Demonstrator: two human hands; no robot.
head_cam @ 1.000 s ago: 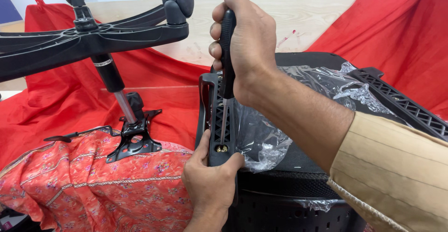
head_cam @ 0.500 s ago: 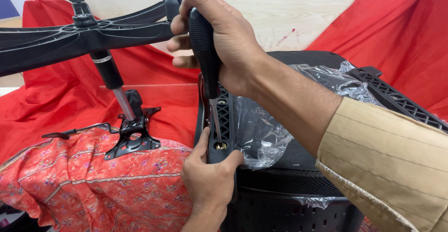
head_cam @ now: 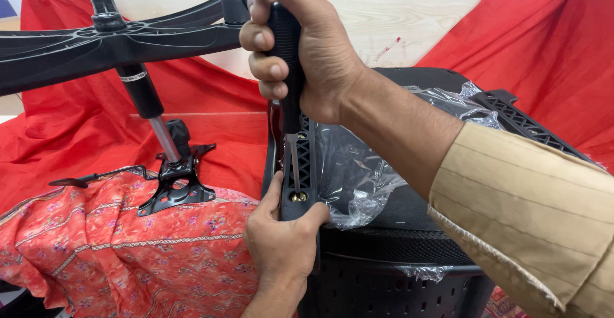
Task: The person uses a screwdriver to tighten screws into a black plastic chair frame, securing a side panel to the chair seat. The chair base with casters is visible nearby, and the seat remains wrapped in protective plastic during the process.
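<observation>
left hand: nearest the camera, clamped on the lower end of the bracket, thumb on one side and fingers on the other, just below the screw; it steadies the part
screw: brass-coloured head seated in a hole near the bracket's lower end; the driver's tip stands in it
bracket: black moulded plastic, long and narrow, lattice-ribbed, upright against the left edge of the seat; landmark for the rest
screwdriver: thick black handle, thin bright steel shaft running straight down to the screw, above the bracket
right hand: closed in a full fist round the handle, above the bracket; tan ribbed sleeve to its right
step in hand: by the look of it, driving a screw through the bracket into the seat; whether it is nearly home I cannot tell
next move calls for: as I judge it, downward pressure kept in line with the shaft, turning from the wrist, the bracket held from twisting; a tilted tip could slip out of the head
seat: right of the bracket; black, perforated plastic below, padded above
wrap: clear crinkled film, glossy, just right of the bracket, lying over the seat
patterned cloth: left of the bracket; soft orange-red fabric with small flowers and pale stripes
base: left and beyond the bracket; black star-shaped chair legs upside down, with castors, chrome gas cylinder, and a black metal plate resting on the cloth
red cloth: plain, creased, draped behind and to both sides
surface: farthest, pale wood grain
</observation>
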